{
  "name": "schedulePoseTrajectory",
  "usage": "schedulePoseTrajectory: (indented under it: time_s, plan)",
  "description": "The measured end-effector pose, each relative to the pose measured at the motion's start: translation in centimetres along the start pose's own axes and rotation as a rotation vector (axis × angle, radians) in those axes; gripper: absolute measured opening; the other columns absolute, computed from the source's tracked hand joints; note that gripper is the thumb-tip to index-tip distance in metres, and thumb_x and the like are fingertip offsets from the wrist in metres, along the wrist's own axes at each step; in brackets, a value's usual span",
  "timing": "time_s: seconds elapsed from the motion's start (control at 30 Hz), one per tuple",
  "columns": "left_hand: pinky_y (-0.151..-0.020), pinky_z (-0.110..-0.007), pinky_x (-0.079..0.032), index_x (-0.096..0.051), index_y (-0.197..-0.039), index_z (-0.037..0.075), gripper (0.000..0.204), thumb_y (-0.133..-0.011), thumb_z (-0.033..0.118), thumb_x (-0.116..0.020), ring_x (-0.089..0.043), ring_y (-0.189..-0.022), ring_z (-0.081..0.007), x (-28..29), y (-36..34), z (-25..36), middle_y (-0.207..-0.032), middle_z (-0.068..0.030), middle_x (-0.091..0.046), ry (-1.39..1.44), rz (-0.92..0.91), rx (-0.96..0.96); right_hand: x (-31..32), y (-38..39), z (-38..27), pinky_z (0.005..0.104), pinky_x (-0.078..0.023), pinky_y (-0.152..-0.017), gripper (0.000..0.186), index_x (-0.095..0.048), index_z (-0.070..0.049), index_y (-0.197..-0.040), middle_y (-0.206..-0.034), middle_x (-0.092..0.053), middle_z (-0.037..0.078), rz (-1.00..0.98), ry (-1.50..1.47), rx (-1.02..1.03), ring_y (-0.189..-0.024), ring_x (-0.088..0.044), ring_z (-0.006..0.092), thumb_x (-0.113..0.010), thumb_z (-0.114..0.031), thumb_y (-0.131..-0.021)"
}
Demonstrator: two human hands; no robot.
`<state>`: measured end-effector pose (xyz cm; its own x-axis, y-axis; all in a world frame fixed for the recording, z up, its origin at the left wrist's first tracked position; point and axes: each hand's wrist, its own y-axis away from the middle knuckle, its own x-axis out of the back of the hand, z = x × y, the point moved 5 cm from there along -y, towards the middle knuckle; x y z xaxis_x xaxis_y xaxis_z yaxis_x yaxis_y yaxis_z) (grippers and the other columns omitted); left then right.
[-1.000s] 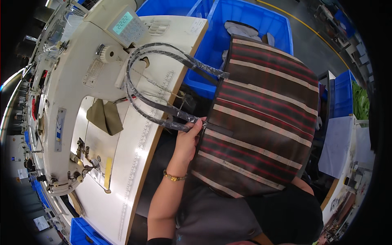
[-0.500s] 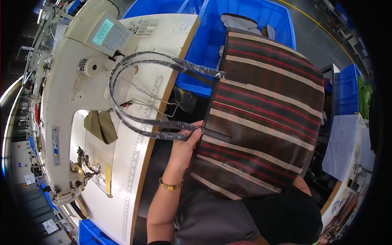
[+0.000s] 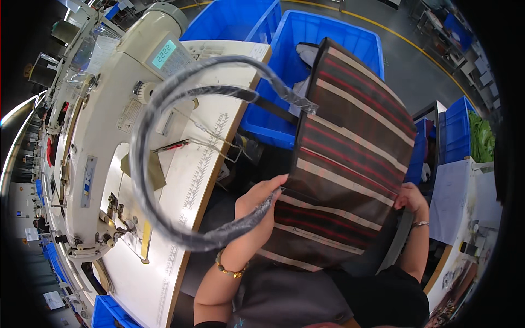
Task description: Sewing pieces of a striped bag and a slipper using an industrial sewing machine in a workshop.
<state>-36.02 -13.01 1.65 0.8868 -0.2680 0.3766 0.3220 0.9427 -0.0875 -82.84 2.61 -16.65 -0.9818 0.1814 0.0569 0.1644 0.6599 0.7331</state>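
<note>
My left hand [image 3: 257, 208] is closed on the top edge of a bag [image 3: 350, 142] with brown, cream and red stripes, at the base of a dark handle. Two looping handles [image 3: 142, 169] in clear plastic wrap arch leftward over the sewing machine table [image 3: 180, 240]. At the bag's other edge, my right hand [image 3: 409, 199] pinches the striped material. The bag is held at a slant above my lap, its upper end overlapping a blue bin. Left of it stands a cream sewing machine [image 3: 90, 164] with a lit display, an olive fabric piece [image 3: 156, 172] lying by its needle area.
Blue bins [image 3: 361, 49] stand beyond the bag, one holding pale pieces. Red-handled snips [image 3: 169, 146] lie on the machine table. At right are another blue bin [image 3: 454, 136], green material [image 3: 481, 136] and a side table with white paper [image 3: 451, 197]. A yellow floor line runs behind.
My right hand has come into view on the bag's edge. The bag has turned and tilted, and my left hand has shifted up. The handle loops now hang lower and nearer, over my left hand.
</note>
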Motion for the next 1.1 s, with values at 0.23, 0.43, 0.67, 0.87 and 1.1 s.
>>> schedulePoseTrajectory:
  time_s: [0.23,0.43,0.67,0.87,1.1]
  plan:
    - [-0.084,-0.026,-0.048,-0.070,-0.111,0.001,0.023,-0.092,-0.005,-0.058,-0.065,-0.090,-0.0164,-0.2,1.9,2.7,-0.097,-0.0103,-0.070,0.053,-0.094,0.015,-3.7,10.4,-20.4,0.0215,-0.044,-0.052,0.017,-0.069,-0.002,-0.084,-0.071,-0.068,0.006,0.181,0.296,0.712,-0.056,-0.061,0.0105,-0.072,-0.019,-0.088]
    - [-0.083,-0.026,-0.047,-0.071,-0.112,0.002,0.024,-0.092,-0.003,-0.060,-0.062,-0.088,-0.0151,0.0,2.9,5.2,-0.096,-0.0070,-0.068,0.036,-0.068,-0.091,-23.7,14.9,-31.5,0.0375,-0.052,-0.090,0.048,-0.066,-0.001,-0.118,-0.112,-0.069,0.016,-0.012,0.730,1.613,-0.104,-0.067,0.0299,-0.080,-0.023,-0.079]
    - [-0.079,-0.021,-0.048,-0.069,-0.116,0.001,0.023,-0.093,0.004,-0.066,-0.059,-0.084,-0.0061,0.7,4.9,3.1,-0.095,-0.0033,-0.071,0.076,-0.039,0.109,-30.9,10.8,-33.3,0.0322,-0.048,-0.056,0.022,-0.068,0.002,-0.084,-0.069,-0.071,0.007,-0.229,0.916,1.378,-0.057,-0.065,0.0182,-0.070,-0.020,-0.090]
    - [-0.082,-0.023,-0.050,-0.066,-0.121,0.000,0.031,-0.091,-0.003,-0.065,-0.063,-0.088,-0.0079,0.6,5.3,3.6,-0.105,-0.0065,-0.072,0.176,-0.098,-0.014,-30.0,11.8,-33.8,0.0264,-0.044,-0.044,0.032,-0.067,0.004,-0.083,-0.068,-0.070,0.009,-0.233,0.607,0.856,-0.050,-0.063,0.0132,-0.062,-0.024,-0.098]
    - [-0.080,-0.023,-0.050,-0.060,-0.131,0.000,0.039,-0.093,-0.009,-0.059,-0.060,-0.094,-0.0074,-0.2,4.9,4.1,-0.116,-0.0057,-0.069,0.257,-0.168,-0.005,-28.2,11.5,-34.1,0.0247,-0.043,-0.044,0.029,-0.066,0.004,-0.089,-0.068,-0.070,0.010,-0.193,0.609,0.850,-0.051,-0.064,0.0131,-0.062,-0.023,-0.098]
